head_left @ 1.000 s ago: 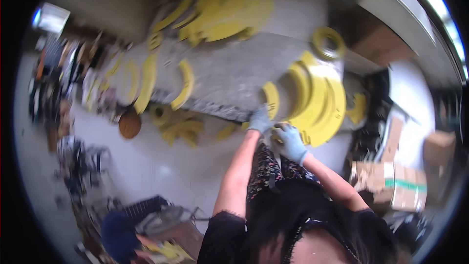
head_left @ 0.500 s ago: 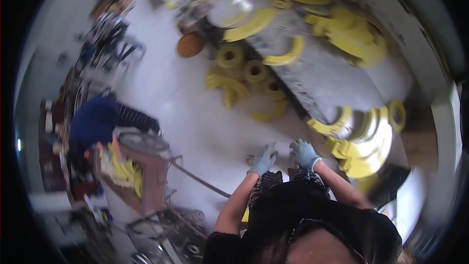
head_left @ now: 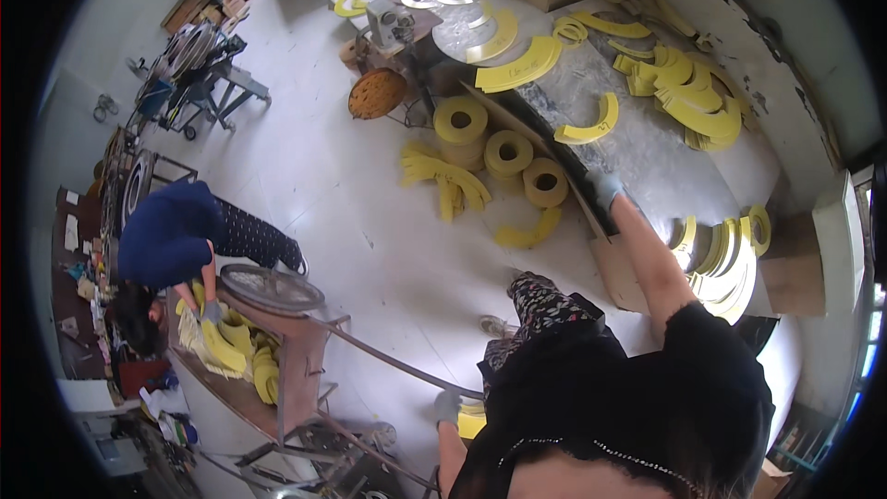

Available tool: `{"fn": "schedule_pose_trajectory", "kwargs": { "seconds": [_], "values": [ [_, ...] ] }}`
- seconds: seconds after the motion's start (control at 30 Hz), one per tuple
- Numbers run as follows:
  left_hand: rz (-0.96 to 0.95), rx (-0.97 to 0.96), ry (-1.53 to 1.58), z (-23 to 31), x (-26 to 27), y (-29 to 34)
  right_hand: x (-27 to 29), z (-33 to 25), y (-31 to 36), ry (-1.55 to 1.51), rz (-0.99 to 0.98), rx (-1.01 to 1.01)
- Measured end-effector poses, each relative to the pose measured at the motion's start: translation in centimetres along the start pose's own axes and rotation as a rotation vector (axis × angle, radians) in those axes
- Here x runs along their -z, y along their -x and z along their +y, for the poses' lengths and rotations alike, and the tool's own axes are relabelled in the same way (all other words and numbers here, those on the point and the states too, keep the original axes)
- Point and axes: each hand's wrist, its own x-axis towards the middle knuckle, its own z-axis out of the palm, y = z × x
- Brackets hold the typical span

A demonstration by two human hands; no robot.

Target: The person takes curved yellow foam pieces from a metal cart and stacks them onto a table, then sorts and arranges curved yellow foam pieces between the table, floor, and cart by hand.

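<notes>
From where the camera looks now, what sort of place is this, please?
Probably a workshop: yellow curved pieces lie on a long table, thick yellow rings stand on the floor, and a wheeled cart holds more.

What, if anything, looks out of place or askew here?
The yellow curved pieces on the floor beside the yellow rolls look somewhat out of place: they lie crisscrossed in a loose heap, whereas the yellow stack on the table forms roughly aligned arcs.
</notes>
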Motion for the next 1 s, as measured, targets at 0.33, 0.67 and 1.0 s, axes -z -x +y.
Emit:
{"fn": "schedule_pose_trajectory", "kwargs": {
  "seconds": [0.33, 0.67, 1.0],
  "values": [
    [0.067, 0.038, 0.185, 18.8, -2.1, -3.1, 3.9, -8.3, -15.6, 0.103, 0.423, -0.224],
    [-0.986, -0.257, -0.126, 57.8, -32.2, -9.9, -5.4, -11.0, -15.8, 0.489, 0.544, -0.136],
    [-0.913, -0.895, -1.127, 64.7, -49.3, -7.1, -7.7, -12.3, -12.4, 0.266, 0.524, -0.043]
  ]
}}
